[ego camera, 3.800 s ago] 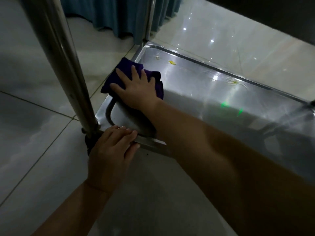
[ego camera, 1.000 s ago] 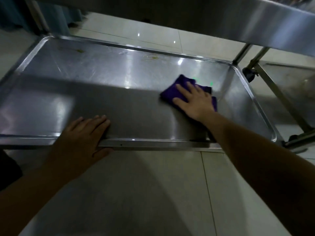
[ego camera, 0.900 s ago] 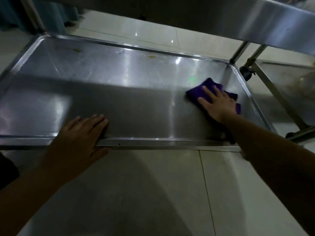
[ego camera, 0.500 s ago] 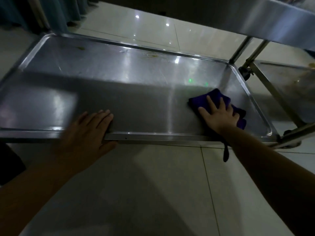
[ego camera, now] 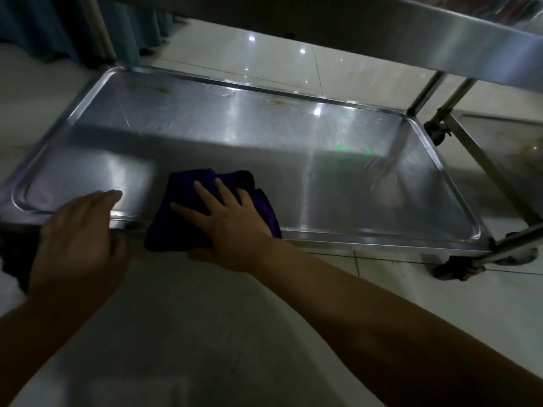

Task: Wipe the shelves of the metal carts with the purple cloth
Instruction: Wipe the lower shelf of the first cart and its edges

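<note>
- The purple cloth [ego camera: 182, 212] lies bunched over the near rim of the bottom cart shelf [ego camera: 293, 160], left of centre.
- The right hand [ego camera: 229, 227] presses flat on the cloth, fingers straight and spread.
- The left hand [ego camera: 76, 239] rests on the near rim just beside the cloth, fingers relaxed, gripping nothing.

Bare shelf [ego camera: 338, 183] right of cloth [ego camera: 188, 212], upper shelf [ego camera: 382, 33] overhead

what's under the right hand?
The purple cloth, pressed flat by the right hand on the bottom shelf, overhanging its front rim. The shelf surface under the cloth is hidden.
</note>
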Action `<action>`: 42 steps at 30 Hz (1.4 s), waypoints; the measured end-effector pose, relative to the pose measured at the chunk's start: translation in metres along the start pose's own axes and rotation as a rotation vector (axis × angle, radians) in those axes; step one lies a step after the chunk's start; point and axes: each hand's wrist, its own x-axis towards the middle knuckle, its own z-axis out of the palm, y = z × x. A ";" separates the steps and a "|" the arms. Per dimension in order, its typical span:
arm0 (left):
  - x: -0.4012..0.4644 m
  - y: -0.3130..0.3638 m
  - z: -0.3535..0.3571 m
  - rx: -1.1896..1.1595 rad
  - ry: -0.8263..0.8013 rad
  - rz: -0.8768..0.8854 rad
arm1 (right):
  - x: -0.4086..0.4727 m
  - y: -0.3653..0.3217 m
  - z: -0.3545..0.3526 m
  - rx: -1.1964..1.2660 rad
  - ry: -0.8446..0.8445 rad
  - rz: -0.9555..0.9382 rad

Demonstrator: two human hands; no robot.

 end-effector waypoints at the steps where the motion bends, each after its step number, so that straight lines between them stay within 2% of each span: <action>1: 0.001 0.003 -0.001 -0.025 -0.012 0.019 | -0.005 0.005 0.002 -0.047 0.012 -0.022; 7: 0.011 0.052 -0.018 -0.028 -0.008 0.144 | -0.064 0.066 0.015 -0.115 0.086 -0.069; 9: 0.011 0.060 -0.013 -0.008 -0.066 0.185 | -0.094 0.097 0.021 -0.163 0.060 -0.038; 14: 0.012 0.084 -0.003 0.067 -0.175 0.414 | -0.180 0.171 0.019 -0.265 -0.019 0.142; 18: 0.013 0.098 -0.003 0.060 -0.254 0.429 | -0.259 0.224 0.020 -0.321 -0.090 0.407; 20: 0.014 0.104 -0.003 0.052 -0.267 0.445 | -0.283 0.243 0.012 -0.285 -0.238 0.447; 23: 0.022 0.119 -0.005 0.054 -0.297 0.499 | -0.289 0.234 -0.001 -0.216 -0.415 0.516; 25: 0.029 0.128 -0.009 0.090 -0.328 0.533 | -0.285 0.220 -0.004 -0.002 -0.325 0.572; 27: 0.037 0.138 -0.016 0.139 -0.361 0.539 | -0.276 0.212 0.000 -0.035 -0.177 0.576; 29: 0.048 0.146 -0.023 0.200 -0.384 0.549 | -0.259 0.197 0.008 0.037 -0.147 0.566; 32: 0.062 0.159 -0.030 0.303 -0.369 0.602 | -0.212 0.161 0.013 0.016 -0.038 0.382; 36: 0.080 0.181 -0.030 0.358 -0.329 0.653 | -0.148 0.115 0.011 0.033 -0.003 0.182; 40: 0.091 0.218 -0.017 0.303 -0.264 0.539 | -0.158 0.133 0.010 0.036 0.006 0.122; 42: 0.090 0.241 -0.004 0.211 -0.298 0.454 | -0.192 0.159 0.019 0.042 0.021 0.197</action>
